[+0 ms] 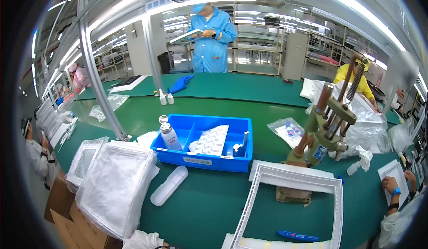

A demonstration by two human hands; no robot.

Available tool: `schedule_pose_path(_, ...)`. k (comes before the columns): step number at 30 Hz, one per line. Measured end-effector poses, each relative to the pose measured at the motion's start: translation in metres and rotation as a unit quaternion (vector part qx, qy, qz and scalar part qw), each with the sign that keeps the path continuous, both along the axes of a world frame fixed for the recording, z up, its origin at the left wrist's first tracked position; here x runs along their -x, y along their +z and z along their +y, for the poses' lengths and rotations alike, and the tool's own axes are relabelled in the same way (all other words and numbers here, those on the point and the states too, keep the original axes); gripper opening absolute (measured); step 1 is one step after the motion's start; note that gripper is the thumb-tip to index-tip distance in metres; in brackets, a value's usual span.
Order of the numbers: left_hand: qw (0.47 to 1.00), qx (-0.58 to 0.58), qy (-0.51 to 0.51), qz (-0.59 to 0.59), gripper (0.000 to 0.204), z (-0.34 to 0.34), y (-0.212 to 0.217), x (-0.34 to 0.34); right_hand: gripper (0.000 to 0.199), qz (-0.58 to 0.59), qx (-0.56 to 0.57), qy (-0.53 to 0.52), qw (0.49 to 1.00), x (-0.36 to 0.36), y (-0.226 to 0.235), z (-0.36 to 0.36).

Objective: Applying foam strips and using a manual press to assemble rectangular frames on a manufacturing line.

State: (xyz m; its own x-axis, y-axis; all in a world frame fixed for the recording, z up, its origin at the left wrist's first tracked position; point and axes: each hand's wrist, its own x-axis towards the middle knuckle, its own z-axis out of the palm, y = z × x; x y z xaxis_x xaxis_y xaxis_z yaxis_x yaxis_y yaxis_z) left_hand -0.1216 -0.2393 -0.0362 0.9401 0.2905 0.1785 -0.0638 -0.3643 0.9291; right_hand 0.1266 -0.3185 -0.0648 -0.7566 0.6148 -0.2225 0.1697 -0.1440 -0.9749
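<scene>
Only a bit of white glove or sleeve (142, 241) shows at the lower edge, probably my left hand; its fingers are hidden. It lies beside a stack of white frames in clear bags (116, 186). My right hand is out of the picture. A bare white rectangular frame (292, 177) lies on the green bench in front of me, with a blue pen (298, 236) inside its near edge. A clear oblong plastic case (169, 185) lies between the stack and the frame.
A blue bin (243, 144) holds a small bottle (170, 135) and a white patterned pad (210, 140). A lever hand press (327, 124) stands at the frame's far right. Cardboard boxes (67, 213) sit lower left. A co-worker's hands (394, 191) work at right; a person in a blue coat (210, 30) stands behind.
</scene>
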Motion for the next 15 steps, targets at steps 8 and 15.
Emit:
schedule_pose_path(8,0.999,-0.025,-0.037,0.01,0.03,0.003,-0.002,0.002,0.03,-0.029,-0.239,-0.277,0.93,-0.051,0.115,0.104)
schedule_pose_path(15,0.992,-0.105,-0.072,0.001,0.04,0.004,-0.008,-0.01,0.025,-0.026,-0.326,-0.44,0.836,-0.061,0.137,0.119)
